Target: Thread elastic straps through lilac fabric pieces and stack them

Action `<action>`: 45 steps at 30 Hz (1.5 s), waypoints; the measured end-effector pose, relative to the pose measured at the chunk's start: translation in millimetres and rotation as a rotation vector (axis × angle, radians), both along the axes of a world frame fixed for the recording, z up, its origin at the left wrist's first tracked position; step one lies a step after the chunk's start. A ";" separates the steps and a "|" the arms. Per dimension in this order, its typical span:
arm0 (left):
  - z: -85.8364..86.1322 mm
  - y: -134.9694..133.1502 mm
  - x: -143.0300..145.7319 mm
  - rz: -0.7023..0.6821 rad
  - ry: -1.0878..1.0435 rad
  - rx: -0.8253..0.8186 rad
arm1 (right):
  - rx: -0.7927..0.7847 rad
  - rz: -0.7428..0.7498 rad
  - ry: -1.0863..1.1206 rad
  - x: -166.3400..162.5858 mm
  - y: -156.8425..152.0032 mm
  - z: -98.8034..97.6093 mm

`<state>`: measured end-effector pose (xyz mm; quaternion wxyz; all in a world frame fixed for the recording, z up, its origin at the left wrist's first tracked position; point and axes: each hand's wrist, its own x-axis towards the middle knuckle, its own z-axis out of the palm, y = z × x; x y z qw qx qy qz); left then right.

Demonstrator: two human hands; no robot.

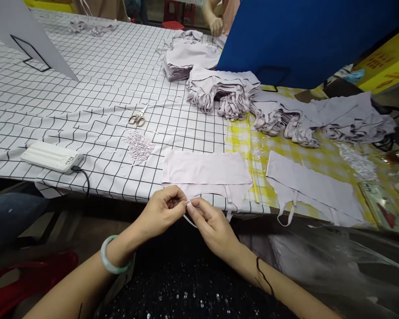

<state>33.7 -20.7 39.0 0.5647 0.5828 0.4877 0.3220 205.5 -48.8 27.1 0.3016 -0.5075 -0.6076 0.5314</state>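
A pale pink camisole top (208, 168) lies at the table's near edge, its straps toward me. My left hand (166, 210) is closed in a pinch on one thin strap of it. Meeting it fingertip to fingertip, my right hand (211, 223) pinches the same strap, and a loop of the strap hangs below the fingers. The other strap (229, 197) lies loose at the right of the garment. To the right rests a second camisole top (314, 186), with its straps over the edge. Small scissors (138, 118) lie beyond a heap of fabric snippets (139, 147).
A white power bank (51, 156) with a black cable sits at the left edge. Several stacks of camisoles (222, 84) lie at the back right, near a blue board (306, 40). A grey board (29, 40) stands at left. Across the table is another person's hand (216, 25).
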 end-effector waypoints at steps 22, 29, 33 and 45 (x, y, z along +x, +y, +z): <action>-53.4 90.9 -0.9 -0.227 0.278 0.501 | -0.606 -0.514 0.300 -13.9 68.5 -12.6; -49.6 90.5 1.7 -0.218 0.284 0.459 | -0.602 -0.550 0.306 -17.1 73.6 -9.9; -47.5 89.9 1.5 -0.218 0.286 0.447 | -0.598 -0.546 0.300 -16.3 75.1 -10.3; -46.9 89.7 0.8 -0.223 0.297 0.440 | -0.624 -0.442 0.273 -7.2 78.4 -12.6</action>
